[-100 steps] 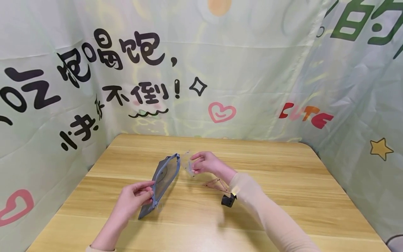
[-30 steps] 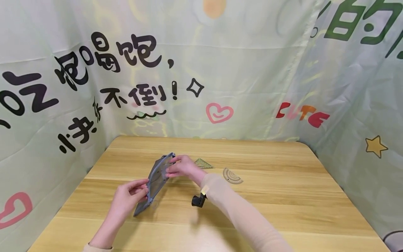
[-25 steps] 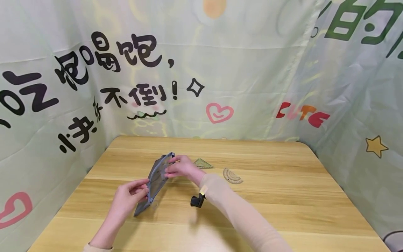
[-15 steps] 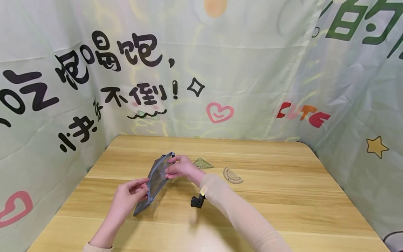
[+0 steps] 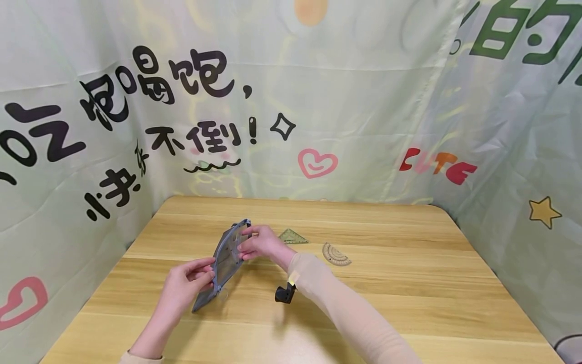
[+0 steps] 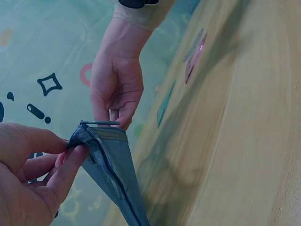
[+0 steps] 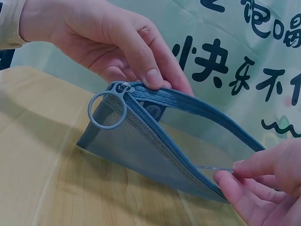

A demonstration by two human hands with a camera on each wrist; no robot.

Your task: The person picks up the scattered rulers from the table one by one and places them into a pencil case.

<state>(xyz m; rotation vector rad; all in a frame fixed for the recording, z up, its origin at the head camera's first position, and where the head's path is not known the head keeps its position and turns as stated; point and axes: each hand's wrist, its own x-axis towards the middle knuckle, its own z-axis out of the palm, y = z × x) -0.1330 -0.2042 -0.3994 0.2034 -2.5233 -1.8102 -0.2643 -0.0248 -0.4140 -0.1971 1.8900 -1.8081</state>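
the left hand [image 5: 188,284] pinches the rim of an unzipped mesh pouch [image 5: 229,258], held tilted over the table [image 5: 386,298]. the right hand [image 5: 263,243] pinches a thin clear piece [image 7: 211,167] at its mouth; a green triangle ruler [image 5: 295,237] and protractor [image 5: 336,255] lie nearby.

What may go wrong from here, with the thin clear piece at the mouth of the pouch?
The thin clear piece, pinched by the right hand, could snag on the zipper. The left hand grips the pouch by its rim, so it might sag or narrow. The green triangle and protractor lie flat on the table, so they may be awkward to pick up.
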